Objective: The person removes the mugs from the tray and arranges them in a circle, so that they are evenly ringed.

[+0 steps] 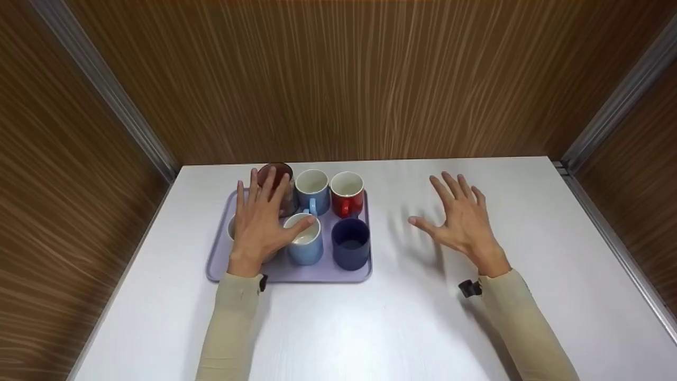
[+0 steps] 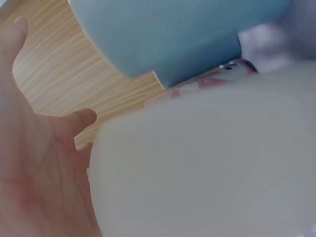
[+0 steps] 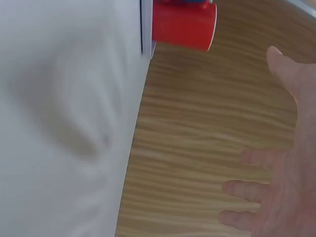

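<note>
My left hand (image 1: 259, 227) hovers over the left part of a lilac tray (image 1: 317, 274), fingers spread, thumb over the front light blue mug (image 1: 305, 254). Beneath it, mostly hidden, is a pale cup (image 1: 231, 227), which shows large in the left wrist view as a whitish cup (image 2: 197, 168). Past its fingertips stands a brownish see-through cup (image 1: 276, 170). Also on the tray are a back light blue mug (image 1: 312, 197), a red mug (image 1: 347, 200) and a navy cup (image 1: 351, 254). Well right of the tray, my right hand (image 1: 465, 225) is held above the table with fingers spread, holding nothing.
The tray lies on the left half of a white table (image 1: 370, 328). Wood-grain panels rise at the back (image 1: 359, 84) and on both sides, with grey metal strips (image 1: 106, 79) at the corners. Dark wrist cameras (image 1: 469, 288) sit at the sleeve cuffs.
</note>
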A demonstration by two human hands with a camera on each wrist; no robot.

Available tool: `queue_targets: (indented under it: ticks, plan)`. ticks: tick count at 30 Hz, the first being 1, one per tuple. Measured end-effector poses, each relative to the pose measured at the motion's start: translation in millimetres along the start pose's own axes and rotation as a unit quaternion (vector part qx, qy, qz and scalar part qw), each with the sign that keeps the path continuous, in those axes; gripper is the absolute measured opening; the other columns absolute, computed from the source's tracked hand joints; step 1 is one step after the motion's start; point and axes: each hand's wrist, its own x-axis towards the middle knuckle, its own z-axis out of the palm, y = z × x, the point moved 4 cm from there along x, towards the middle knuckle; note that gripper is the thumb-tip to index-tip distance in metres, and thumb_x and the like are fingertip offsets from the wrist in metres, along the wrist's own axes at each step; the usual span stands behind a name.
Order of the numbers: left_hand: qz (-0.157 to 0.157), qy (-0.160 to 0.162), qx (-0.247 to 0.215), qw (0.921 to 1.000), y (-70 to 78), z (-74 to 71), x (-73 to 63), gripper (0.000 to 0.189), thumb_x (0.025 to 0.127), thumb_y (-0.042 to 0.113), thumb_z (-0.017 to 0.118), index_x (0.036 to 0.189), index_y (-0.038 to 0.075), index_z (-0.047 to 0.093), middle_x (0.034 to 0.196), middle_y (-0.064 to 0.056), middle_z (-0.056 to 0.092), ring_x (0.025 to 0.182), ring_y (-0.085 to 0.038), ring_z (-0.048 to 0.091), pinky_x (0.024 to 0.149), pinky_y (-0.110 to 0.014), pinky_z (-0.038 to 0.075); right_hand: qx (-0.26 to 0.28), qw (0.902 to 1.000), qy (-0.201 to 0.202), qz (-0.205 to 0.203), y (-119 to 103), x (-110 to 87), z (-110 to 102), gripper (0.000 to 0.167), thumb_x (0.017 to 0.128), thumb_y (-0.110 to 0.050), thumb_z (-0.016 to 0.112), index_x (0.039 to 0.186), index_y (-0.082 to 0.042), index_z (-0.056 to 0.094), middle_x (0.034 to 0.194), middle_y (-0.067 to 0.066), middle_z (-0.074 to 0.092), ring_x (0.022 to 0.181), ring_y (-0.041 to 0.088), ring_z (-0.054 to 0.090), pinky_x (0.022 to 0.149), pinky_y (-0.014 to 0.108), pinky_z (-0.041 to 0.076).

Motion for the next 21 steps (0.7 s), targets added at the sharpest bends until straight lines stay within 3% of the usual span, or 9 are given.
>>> queue_targets:
  ticks: [10,17,21]
  plan:
    - [0.01,-0.026,0.019,0.9994,-23.0,-9.1,-18.3,0.114,0.086,0.094,0.044,0.172,0.024,0.024,0.181,-0.007,0.014,0.168,-0.039,-0.002,0.133,-0.06,-0.008,0.049,0.9976,-0.029,-0.038,-36.4,-8.0,17.0,0.101,0.088,-0.073,0.07,0.165,-0.016,0.041,0.167,0.017,0.043,0.157,0.044,0.036,0.123,0.068,0.027]
    - [0.021,-0.016,-0.008,0.9996,-44.1,-11.3,-35.7,0.111,0.086,0.088,0.055,0.172,0.023,0.027,0.18,-0.007,0.018,0.167,-0.04,0.003,0.133,-0.064,-0.002,0.09,0.9925,-0.05,-0.066,-63.6,-14.6,32.0,0.101,0.086,-0.073,0.072,0.164,-0.014,0.044,0.164,0.017,0.048,0.153,0.039,0.044,0.121,0.065,0.034]
    - [0.013,-0.026,-0.03,0.9991,-62.9,-9.9,-49.7,0.114,0.085,0.086,0.061,0.172,0.019,0.026,0.18,-0.009,0.019,0.167,-0.041,0.003,0.133,-0.065,-0.001,0.122,0.9868,-0.078,-0.073,-78.5,-18.7,47.3,0.106,0.084,-0.075,0.074,0.164,-0.012,0.044,0.163,0.017,0.049,0.148,0.04,0.05,0.12,0.065,0.039]
